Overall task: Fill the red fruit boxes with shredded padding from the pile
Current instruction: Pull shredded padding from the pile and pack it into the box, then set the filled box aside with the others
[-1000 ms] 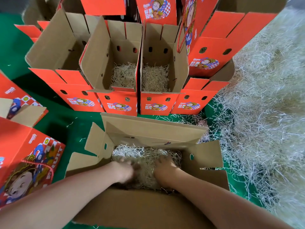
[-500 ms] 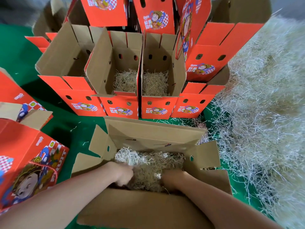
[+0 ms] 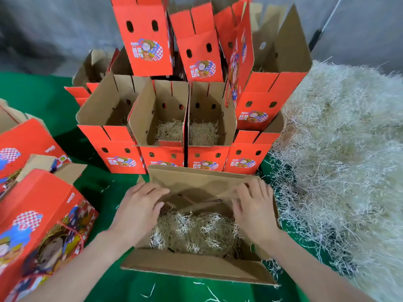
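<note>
The pile of pale shredded padding, the largest mass, lay right of the near box, its fringe reaching that box's right wall. A green cloth ran under the near box and everything round it. Behind the near box stood a row of open red boxes, with more boxes stacked above. Two middle boxes of the row showed padding on their floors, and the leftmost interior was too dark to judge. Left of the near box, across a strip of cloth, lay printed boxes. The near box itself sat open before the person, a layer of padding covering its floor and its far flap leaning inward. The left hand rested with fairly straight fingers at the left end of that flap, holding nothing. The right hand pressed spread, blurred fingers on the right end, likewise unclenched. Judged risks: folding the flap down could trap upstanding shreds in the seam, and a forward shove could nudge the row, which stood just behind the flap's crease. The pile's fringe left no free room right of the near box. Bare cloth to its left and toward the person offered room for sliding it. Stray shreds dotted the cloth beside its near wall.
</note>
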The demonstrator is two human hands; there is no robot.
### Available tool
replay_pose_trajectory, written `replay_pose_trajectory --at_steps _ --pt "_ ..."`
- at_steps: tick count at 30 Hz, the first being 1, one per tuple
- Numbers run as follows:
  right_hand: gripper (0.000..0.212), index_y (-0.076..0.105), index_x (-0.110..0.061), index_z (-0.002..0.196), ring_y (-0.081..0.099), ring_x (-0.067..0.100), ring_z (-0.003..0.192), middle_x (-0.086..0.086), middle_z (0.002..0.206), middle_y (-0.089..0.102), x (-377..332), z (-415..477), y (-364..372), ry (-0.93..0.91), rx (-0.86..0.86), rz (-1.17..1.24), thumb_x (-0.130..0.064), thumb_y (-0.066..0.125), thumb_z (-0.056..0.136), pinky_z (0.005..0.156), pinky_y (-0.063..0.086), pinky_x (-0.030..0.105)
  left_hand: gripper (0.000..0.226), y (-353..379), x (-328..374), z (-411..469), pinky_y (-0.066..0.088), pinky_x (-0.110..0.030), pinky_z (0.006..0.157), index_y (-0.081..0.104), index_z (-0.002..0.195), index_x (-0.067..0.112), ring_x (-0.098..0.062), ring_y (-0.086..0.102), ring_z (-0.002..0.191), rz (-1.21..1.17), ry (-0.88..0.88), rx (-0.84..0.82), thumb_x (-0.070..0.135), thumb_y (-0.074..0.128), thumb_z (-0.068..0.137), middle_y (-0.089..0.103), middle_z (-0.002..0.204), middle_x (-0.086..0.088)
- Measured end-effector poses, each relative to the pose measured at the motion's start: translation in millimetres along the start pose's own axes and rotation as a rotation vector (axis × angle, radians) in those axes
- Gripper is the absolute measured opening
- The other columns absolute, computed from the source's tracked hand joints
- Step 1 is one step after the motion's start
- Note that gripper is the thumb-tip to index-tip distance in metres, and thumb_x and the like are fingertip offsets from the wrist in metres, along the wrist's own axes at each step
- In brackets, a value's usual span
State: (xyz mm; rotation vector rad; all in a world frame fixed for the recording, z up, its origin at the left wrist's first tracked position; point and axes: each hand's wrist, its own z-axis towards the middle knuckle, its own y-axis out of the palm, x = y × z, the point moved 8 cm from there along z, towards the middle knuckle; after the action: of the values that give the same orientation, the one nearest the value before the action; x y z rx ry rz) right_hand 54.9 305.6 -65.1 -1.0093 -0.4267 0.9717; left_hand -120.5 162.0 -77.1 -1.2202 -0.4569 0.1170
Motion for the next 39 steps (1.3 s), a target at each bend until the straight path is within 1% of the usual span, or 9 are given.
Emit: replay_pose_trajectory --at_steps 5,9,13,18,23,25,27,30,39 --pt "0.06 0.043 -0.013 0.132 0.053 0.03 0.109 0.009 0.119 0.055 38.9 20.4 4.8 0.259 -0.231 -0.01 0.002 0.059 0.076 0.089 0.046 0.042 0.058 -25.7 -31.4 -23.5 0.049 -0.046 0.075 0.061 0.113 0.009 -0.033 0.053 0.095 0.097 -0.229 0.035 0.007 0.082 0.059 0.055 0.11 -0.012" --pt "0.021 0.057 -0.017 0.11 0.064 0.023 0.088 0.003 0.097 0.067 43.2 23.8 25.0 0.246 -0.435 -0.119 -0.015 0.049 0.09 0.068 0.048 0.029 0.051 -3.1 -57.9 -34.4 0.047 -0.027 0.07 0.045 0.132 0.015 -0.017 0.065 0.084 -0.061 -0.418 -0.195 0.008 0.058 0.084 0.07 0.096 0.0" --pt "0.016 0.061 -0.012 0.101 0.063 0.027 0.087 0.007 0.093 0.067 44.8 29.6 28.5 0.294 -0.395 -0.003 -0.018 0.051 0.09 0.073 0.051 0.033 0.03 -13.6 -58.4 -2.2 0.047 -0.029 0.082 0.065 0.109 0.008 -0.023 0.065 0.098 -0.166 -0.393 -0.08 -0.003 0.055 0.082 0.071 0.098 -0.007" --pt "0.022 0.065 -0.013 0.11 0.061 0.016 0.069 0.005 0.091 0.069 64.6 31.7 27.0 0.478 -0.337 0.291 -0.018 0.056 0.09 0.067 0.051 0.026 0.044 -20.9 -72.0 30.2 0.046 -0.033 0.093 0.054 0.126 0.006 -0.026 0.057 0.11 -0.486 -0.55 -0.196 0.018 0.066 0.085 0.059 0.123 -0.014" --pt "0.027 0.055 -0.023 0.11 0.065 0.014 0.077 -0.001 0.095 0.065 97.0 2.4 46.4 0.636 -0.611 0.436 -0.024 0.063 0.085 0.056 0.051 0.021 0.066 -17.5 -22.6 -2.7 0.002 -0.044 0.116 0.04 0.135 0.044 -0.002 0.007 0.139 -0.196 -0.056 -0.351 0.067 0.056 0.075 0.016 0.149 0.023" --pt "0.013 0.056 -0.026 0.1 0.066 0.014 0.07 0.001 0.089 0.066 89.9 -9.5 52.6 0.725 -0.707 0.586 -0.024 0.06 0.088 0.053 0.054 0.023 0.055 5.4 -5.2 -18.6 -0.009 -0.043 0.112 0.049 0.128 0.046 0.006 0.014 0.135 -0.108 0.055 -0.528 0.057 0.064 0.076 0.029 0.144 0.027" --pt "0.013 0.06 -0.014 0.083 0.064 0.007 0.057 0.003 0.074 0.064 77.3 -4.0 50.9 0.66 -0.721 0.528 -0.021 0.055 0.093 0.05 0.051 0.018 0.025 9.7 6.6 -14.0 0.01 -0.038 0.114 0.066 0.109 0.036 -0.003 0.049 0.115 0.013 0.096 -0.494 0.028 0.061 0.085 0.062 0.116 0.018" --pt "0.042 0.04 -0.012 0.054 0.042 0.005 0.041 -0.002 0.052 0.041 61.1 30.6 34.0 0.501 -0.622 0.387 -0.018 0.053 0.093 0.041 0.031 0.012 0.014 -9.5 16.2 8.0 0.045 -0.03 0.077 0.07 0.089 0.017 -0.02 0.06 0.083 0.027 0.09 -0.455 0.019 0.057 0.088 0.069 0.086 0.0" --pt "0.035 0.049 -0.012 0.055 0.046 0.004 0.031 -0.009 0.037 0.044 57.7 115.1 -103.5 0.429 -0.418 0.658 -0.011 0.061 0.088 0.033 0.034 0.014 0.008 -167.9 91.4 63.7 0.034 -0.019 0.059 0.069 0.085 0.021 -0.004 0.055 0.076 0.198 0.319 -0.272 0.027 0.064 0.084 0.067 0.081 0.009"
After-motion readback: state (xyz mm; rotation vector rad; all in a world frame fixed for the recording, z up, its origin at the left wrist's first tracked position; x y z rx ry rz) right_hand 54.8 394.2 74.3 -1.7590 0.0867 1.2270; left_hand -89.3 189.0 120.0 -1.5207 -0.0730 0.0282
